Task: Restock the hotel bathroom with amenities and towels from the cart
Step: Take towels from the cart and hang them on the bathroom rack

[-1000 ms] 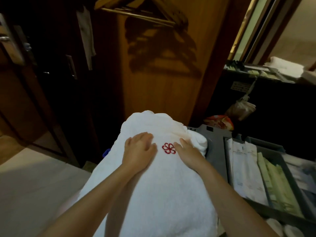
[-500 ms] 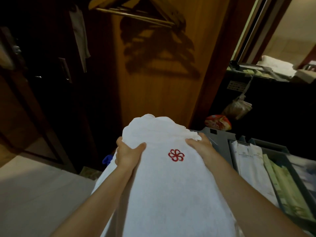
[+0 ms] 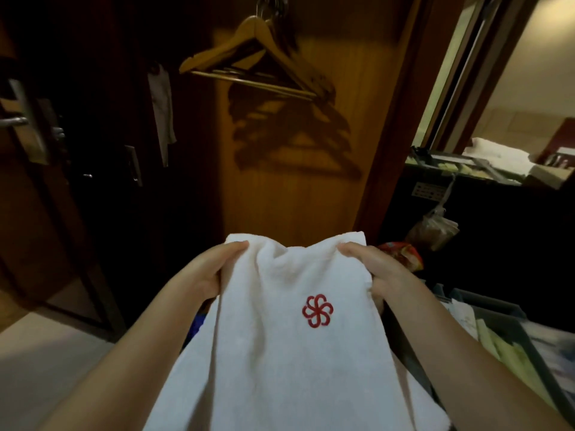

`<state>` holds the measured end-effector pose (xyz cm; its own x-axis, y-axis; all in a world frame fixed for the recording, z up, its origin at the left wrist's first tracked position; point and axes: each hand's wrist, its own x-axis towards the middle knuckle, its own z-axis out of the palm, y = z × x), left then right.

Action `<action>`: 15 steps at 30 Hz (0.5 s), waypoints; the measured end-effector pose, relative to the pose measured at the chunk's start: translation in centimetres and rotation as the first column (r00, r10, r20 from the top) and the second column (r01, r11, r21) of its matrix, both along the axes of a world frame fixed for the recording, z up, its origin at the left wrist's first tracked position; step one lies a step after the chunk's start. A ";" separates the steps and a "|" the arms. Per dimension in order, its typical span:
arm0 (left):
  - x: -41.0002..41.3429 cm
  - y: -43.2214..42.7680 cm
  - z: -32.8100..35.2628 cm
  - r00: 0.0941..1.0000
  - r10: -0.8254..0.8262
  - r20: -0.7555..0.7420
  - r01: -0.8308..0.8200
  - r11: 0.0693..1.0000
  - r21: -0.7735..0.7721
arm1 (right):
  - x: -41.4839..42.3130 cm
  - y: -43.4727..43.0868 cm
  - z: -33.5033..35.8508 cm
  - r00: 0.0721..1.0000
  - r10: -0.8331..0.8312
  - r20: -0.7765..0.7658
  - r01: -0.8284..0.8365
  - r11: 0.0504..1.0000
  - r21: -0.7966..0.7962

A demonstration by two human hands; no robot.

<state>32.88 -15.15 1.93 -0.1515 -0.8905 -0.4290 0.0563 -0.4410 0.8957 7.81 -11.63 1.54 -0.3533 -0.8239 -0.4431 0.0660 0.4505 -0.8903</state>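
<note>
We grip the folded white terry towel with red flower emblem (image 3: 289, 331) at its far corners, left hand (image 3: 208, 275) and right hand (image 3: 378, 272) apart, likely to keep it flat while lifting off the grey cart (image 3: 501, 318).

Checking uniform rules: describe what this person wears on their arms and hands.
The left hand and right hand are ungloved, the left forearm and right forearm are bare with no sleeve in view, and no watch, bracelet or ring shows on the parts seen.
</note>
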 end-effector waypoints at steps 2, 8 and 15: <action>0.0 1.2 1.9 0.998 -0.017 -0.056 0.015 0.999 -0.037 | -0.4 0.1 0.6 0.997 0.045 0.056 -0.040 0.996 -0.083; -0.1 5.2 6.3 0.983 0.126 -0.131 -0.150 0.969 -0.194 | 0.2 1.7 4.1 0.975 0.139 0.176 -0.086 0.957 -0.278; 0.5 12.3 11.2 0.953 0.223 -0.206 -0.282 0.903 -0.325 | 2.8 4.1 8.7 0.901 0.359 0.242 -0.237 0.877 -0.419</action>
